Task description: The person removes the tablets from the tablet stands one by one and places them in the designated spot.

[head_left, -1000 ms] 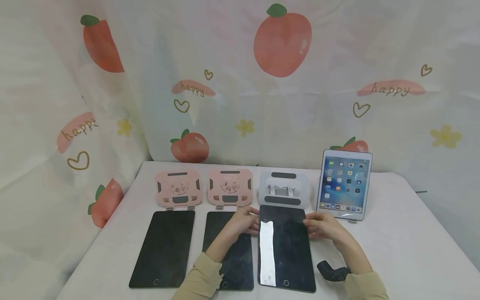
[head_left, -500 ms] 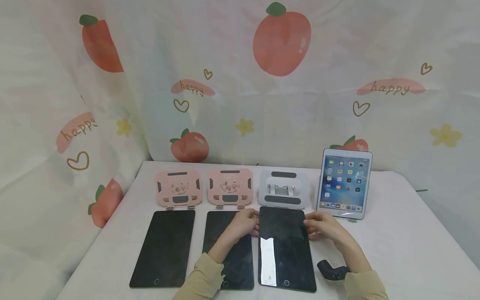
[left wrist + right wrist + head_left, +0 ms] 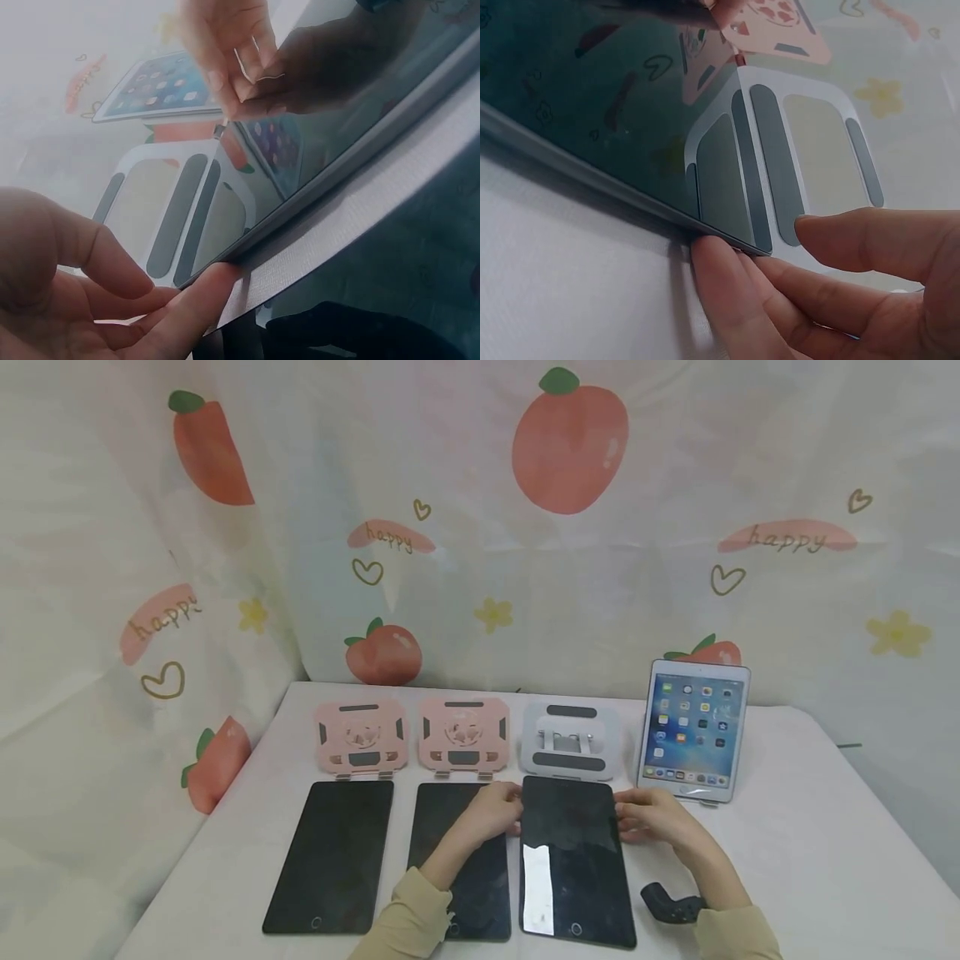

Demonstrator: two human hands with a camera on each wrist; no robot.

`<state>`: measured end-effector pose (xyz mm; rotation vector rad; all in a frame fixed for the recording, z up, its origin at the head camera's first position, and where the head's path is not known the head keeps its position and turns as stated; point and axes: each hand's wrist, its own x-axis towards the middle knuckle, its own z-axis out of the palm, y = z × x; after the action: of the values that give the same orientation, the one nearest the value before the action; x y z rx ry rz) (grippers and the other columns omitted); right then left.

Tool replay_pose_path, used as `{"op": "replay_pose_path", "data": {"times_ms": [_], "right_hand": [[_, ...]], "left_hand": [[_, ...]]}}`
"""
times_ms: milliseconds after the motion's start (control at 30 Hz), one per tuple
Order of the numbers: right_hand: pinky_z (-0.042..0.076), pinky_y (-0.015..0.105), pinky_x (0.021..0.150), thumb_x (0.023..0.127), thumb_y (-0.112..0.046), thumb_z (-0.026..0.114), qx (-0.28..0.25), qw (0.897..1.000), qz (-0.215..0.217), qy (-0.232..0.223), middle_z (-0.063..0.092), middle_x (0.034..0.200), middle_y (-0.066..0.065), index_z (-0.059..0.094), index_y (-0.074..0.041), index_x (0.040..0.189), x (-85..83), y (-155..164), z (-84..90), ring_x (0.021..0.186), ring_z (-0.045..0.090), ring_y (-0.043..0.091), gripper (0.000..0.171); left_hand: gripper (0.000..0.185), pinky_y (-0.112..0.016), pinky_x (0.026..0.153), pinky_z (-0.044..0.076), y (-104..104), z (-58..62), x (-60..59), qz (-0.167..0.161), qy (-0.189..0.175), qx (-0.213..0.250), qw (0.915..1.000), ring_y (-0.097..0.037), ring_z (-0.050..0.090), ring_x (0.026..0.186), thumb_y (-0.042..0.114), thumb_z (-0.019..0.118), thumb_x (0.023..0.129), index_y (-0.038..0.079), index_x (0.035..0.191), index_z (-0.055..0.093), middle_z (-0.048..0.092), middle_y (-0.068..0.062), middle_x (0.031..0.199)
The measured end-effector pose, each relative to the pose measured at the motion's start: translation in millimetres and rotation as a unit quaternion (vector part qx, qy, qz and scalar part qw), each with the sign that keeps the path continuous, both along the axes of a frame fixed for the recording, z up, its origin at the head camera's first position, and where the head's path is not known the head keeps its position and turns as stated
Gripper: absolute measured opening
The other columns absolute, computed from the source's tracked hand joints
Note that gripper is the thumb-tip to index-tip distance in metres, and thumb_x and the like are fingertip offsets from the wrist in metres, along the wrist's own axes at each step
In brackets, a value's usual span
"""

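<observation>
Three dark tablets lie side by side on the white table [image 3: 787,852]. Both hands are at the far corners of the rightmost tablet [image 3: 573,860]. My left hand [image 3: 501,808] has its fingertips [image 3: 206,289] under the far left corner, thumb lifted clear. My right hand [image 3: 643,814] has its fingertips [image 3: 712,277] under the far right corner, its thumb hovering above. The tablet's [image 3: 337,127] far edge is slightly off the cloth, just in front of the grey stand [image 3: 572,741]. The middle tablet [image 3: 461,860] lies partly under my left forearm.
Two pink stands [image 3: 362,737] [image 3: 463,735] stand behind the left tablet [image 3: 330,856] and the middle one. A lit tablet [image 3: 697,731] leans upright at the back right. A small black object [image 3: 670,903] lies by my right wrist. A fruit-print curtain hangs behind.
The right tablet's far edge has come down a little; the bright reflection on its screen has shrunk. Both hands stay at its far corners.
</observation>
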<state>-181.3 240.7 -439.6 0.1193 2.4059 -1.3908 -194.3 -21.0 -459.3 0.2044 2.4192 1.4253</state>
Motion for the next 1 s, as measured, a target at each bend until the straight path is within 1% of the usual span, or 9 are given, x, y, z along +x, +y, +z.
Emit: {"op": "replay_pose_path", "data": {"times_ms": [67, 133, 267, 400, 533, 733, 900, 1000], "right_hand": [[0.058, 0.036, 0.077, 0.094, -0.011, 0.050, -0.001, 1.000, -0.001, -0.003, 0.067, 0.107, 0.023, 0.049, 0.016, 0.127, 0.9, 0.8, 0.0, 0.084, 0.065, 0.016, 0.042], [0.058, 0.035, 0.077, 0.094, -0.011, 0.050, 0.000, 1.000, 0.002, -0.004, 0.067, 0.106, 0.022, 0.049, 0.016, 0.127, 1.6, 1.6, -0.3, 0.084, 0.065, 0.016, 0.042], [0.059, 0.036, 0.076, 0.093, -0.010, 0.049, 0.001, 1.000, 0.003, -0.004, 0.068, 0.103, 0.019, 0.050, 0.015, 0.125, 3.3, 1.9, 0.2, 0.082, 0.065, 0.016, 0.040], [0.059, 0.036, 0.074, 0.094, -0.012, 0.050, 0.009, 1.000, 0.008, 0.003, 0.067, 0.100, 0.020, 0.051, 0.015, 0.122, 4.2, 1.9, 1.3, 0.080, 0.065, 0.017, 0.039], [0.059, 0.037, 0.074, 0.096, -0.015, 0.051, 0.020, 1.000, 0.012, 0.007, 0.066, 0.100, 0.021, 0.051, 0.015, 0.122, 4.2, 1.1, 2.4, 0.081, 0.064, 0.018, 0.040], [0.058, 0.039, 0.077, 0.097, -0.016, 0.050, 0.038, 0.999, 0.013, 0.008, 0.067, 0.104, 0.024, 0.053, 0.016, 0.122, 4.3, 1.6, 4.3, 0.086, 0.067, 0.021, 0.040], [0.058, 0.038, 0.078, 0.097, -0.017, 0.050, 0.035, 0.999, 0.013, 0.007, 0.069, 0.100, 0.022, 0.055, 0.016, 0.120, 3.7, 4.8, 4.3, 0.086, 0.069, 0.023, 0.040], [0.058, 0.039, 0.078, 0.098, -0.019, 0.050, 0.032, 0.999, 0.017, 0.006, 0.069, 0.100, 0.023, 0.055, 0.016, 0.120, 2.8, 6.8, 3.3, 0.087, 0.070, 0.024, 0.042]], "left_hand": [[0.036, -0.033, 0.070, 0.057, 0.0, 1.1, 0.8, -0.003, 0.001, -0.004, 1.0000, -0.017, 0.066, 0.072, 0.008, 0.052, 0.092, -0.007, 0.125, 0.057, 0.066, -0.016, 0.099], [0.036, -0.034, 0.071, 0.057, -0.2, 2.1, 1.2, -0.004, -0.001, -0.003, 1.0000, -0.016, 0.065, 0.071, 0.008, 0.052, 0.092, -0.007, 0.125, 0.057, 0.066, -0.015, 0.096], [0.035, -0.037, 0.074, 0.058, -1.8, 3.2, 1.3, -0.007, -0.021, 0.012, 0.9997, -0.016, 0.066, 0.067, 0.007, 0.051, 0.092, -0.008, 0.123, 0.057, 0.065, -0.012, 0.087], [0.035, -0.038, 0.073, 0.059, -3.4, 3.5, 0.6, -0.013, -0.033, 0.025, 0.9991, -0.017, 0.068, 0.062, 0.006, 0.049, 0.091, -0.010, 0.122, 0.057, 0.066, -0.012, 0.084], [0.036, -0.038, 0.073, 0.059, -4.1, 4.1, 0.7, -0.016, -0.034, 0.027, 0.9989, -0.018, 0.069, 0.062, 0.005, 0.049, 0.091, -0.011, 0.122, 0.056, 0.067, -0.013, 0.085], [0.037, -0.043, 0.080, 0.058, -3.9, 4.9, 1.8, -0.023, -0.033, 0.022, 0.9990, -0.022, 0.071, 0.067, 0.006, 0.050, 0.091, -0.011, 0.123, 0.056, 0.068, -0.016, 0.090], [0.037, -0.048, 0.083, 0.056, -3.6, 4.7, 2.4, -0.025, -0.030, 0.018, 0.9991, -0.024, 0.072, 0.071, 0.008, 0.050, 0.092, -0.011, 0.123, 0.056, 0.069, -0.020, 0.096], [0.037, -0.046, 0.082, 0.057, -3.4, 4.8, 2.4, -0.023, -0.029, 0.017, 0.9992, -0.025, 0.072, 0.072, 0.008, 0.050, 0.092, -0.011, 0.123, 0.057, 0.069, -0.020, 0.096]]}}
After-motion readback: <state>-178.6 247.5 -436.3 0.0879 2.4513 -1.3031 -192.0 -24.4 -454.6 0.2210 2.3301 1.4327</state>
